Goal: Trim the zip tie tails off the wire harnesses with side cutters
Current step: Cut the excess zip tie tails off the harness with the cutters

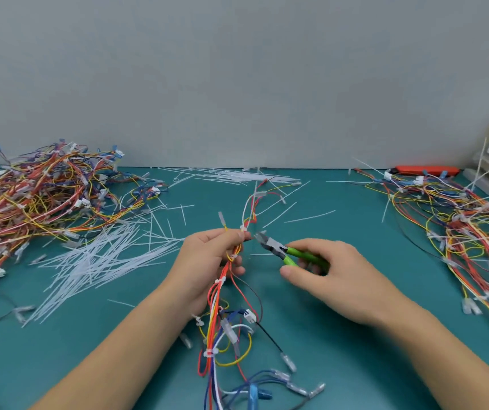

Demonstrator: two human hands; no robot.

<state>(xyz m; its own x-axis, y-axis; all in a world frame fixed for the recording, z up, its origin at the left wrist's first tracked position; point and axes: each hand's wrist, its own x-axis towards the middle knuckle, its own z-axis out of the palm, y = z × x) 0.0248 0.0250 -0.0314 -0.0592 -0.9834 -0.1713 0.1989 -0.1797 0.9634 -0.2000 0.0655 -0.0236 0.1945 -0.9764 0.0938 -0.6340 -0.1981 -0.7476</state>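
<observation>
My left hand (207, 258) grips a wire harness (215, 312) of red, orange, yellow, white and blue wires, held upright over the middle of the teal table (340, 365). White zip ties bind it at several spots, one (243, 229) just above my fingers. My right hand (335, 276) holds green-handled side cutters (284, 251). Their metal jaws (262, 238) point left, slightly apart, right beside the harness near that upper zip tie. The harness's lower end with white connectors trails toward me.
A big heap of harnesses (39, 199) fills the left of the table. Another spread of harnesses (459, 226) with long zip tie tails lies on the right. Cut white tails (101, 261) litter the table left of my hands and along the back wall. An orange tool (426, 170) lies at the back right.
</observation>
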